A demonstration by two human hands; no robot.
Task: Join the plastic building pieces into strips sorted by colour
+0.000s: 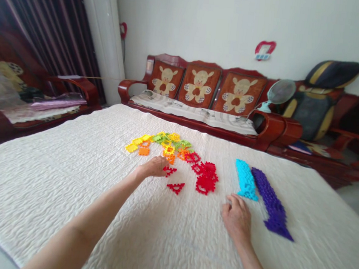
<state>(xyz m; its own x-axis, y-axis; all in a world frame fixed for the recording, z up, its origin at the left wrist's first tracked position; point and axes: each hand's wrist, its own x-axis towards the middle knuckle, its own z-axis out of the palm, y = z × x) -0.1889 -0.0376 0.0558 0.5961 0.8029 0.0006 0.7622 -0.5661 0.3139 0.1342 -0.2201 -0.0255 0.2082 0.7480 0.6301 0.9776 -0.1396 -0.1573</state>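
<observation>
Flat plastic interlocking tiles with toothed edges lie on the cream quilted cover. My left hand (157,167) is closed, its bent fingers at a red triangular tile (169,171); the fingertips are partly hidden. Nearer to me lies a second red triangular tile (176,188). To the right is a group of red square tiles (207,180). Yellow tiles (137,141), green tiles (161,138) and orange tiles (144,151) spread behind my left hand. My right hand (238,215) rests on the cover, thumb and fingers apart, holding nothing, just short of a row of light blue tiles (244,180).
A long row of purple tiles (270,199) lies right of the light blue ones. The quilted cover (50,172) spreads over a wide surface. Beyond it stand a wooden sofa (196,121) with bear cushions, a small fan (280,93) and a massage seat pad (317,106).
</observation>
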